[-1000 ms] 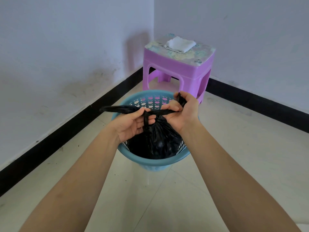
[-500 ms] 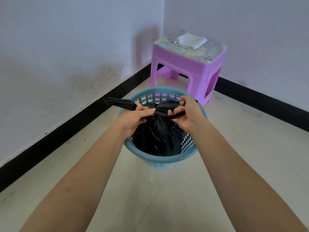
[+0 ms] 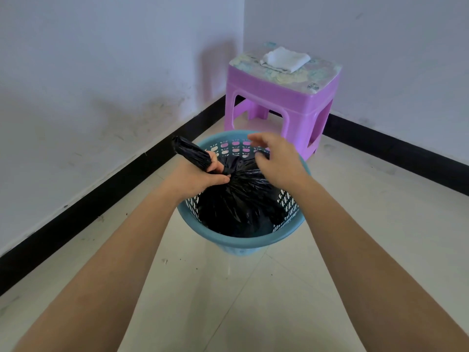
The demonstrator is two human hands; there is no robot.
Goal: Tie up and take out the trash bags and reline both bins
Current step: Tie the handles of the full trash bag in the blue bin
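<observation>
A full black trash bag (image 3: 238,199) sits inside a blue perforated plastic bin (image 3: 243,243) on the tiled floor. My left hand (image 3: 200,177) is closed around the bag's gathered neck, and the twisted end of the bag sticks up and to the left of my fist. My right hand (image 3: 276,161) hovers over the bag's right side with its fingers spread, holding nothing. A small tail of bag plastic shows just under its fingers.
A purple plastic stool (image 3: 281,105) stands in the corner just behind the bin, with a folded white cloth or bag (image 3: 285,59) on its patterned top. White walls with a black baseboard (image 3: 101,199) run along the left and back. Tiled floor lies to the right and in front.
Both hands were pulling the bag's two ends apart over the bin. Now my right hand has let go and opened, while my left hand keeps its grip on the neck.
</observation>
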